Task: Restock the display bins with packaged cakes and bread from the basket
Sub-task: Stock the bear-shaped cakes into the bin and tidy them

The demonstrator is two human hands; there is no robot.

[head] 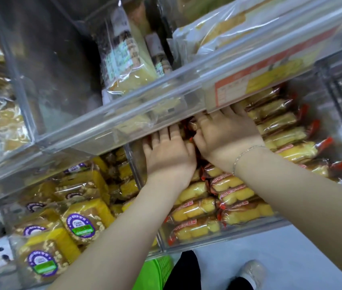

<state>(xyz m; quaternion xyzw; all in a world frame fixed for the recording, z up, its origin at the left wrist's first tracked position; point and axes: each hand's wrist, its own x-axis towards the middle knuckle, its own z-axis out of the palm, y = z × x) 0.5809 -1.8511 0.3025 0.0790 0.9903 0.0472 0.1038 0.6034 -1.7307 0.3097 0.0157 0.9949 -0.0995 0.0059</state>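
Both hands, left hand (169,158) and right hand (226,137), press flat on crosswise-lying red-wrapped cakes (195,210), gripping nothing.

A shop: clear display bins (124,114) of packaged cakes (195,212), orange price label (249,80)

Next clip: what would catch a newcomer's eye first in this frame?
Both hands, the left hand and right hand, reach side by side deep into the clear lower bin, fingers spread flat on the red-ended cake packs at its back, under the upper bin's front lip. To the left, another bin holds yellow cakes with purple round labels. A corner of the green basket shows by the floor.
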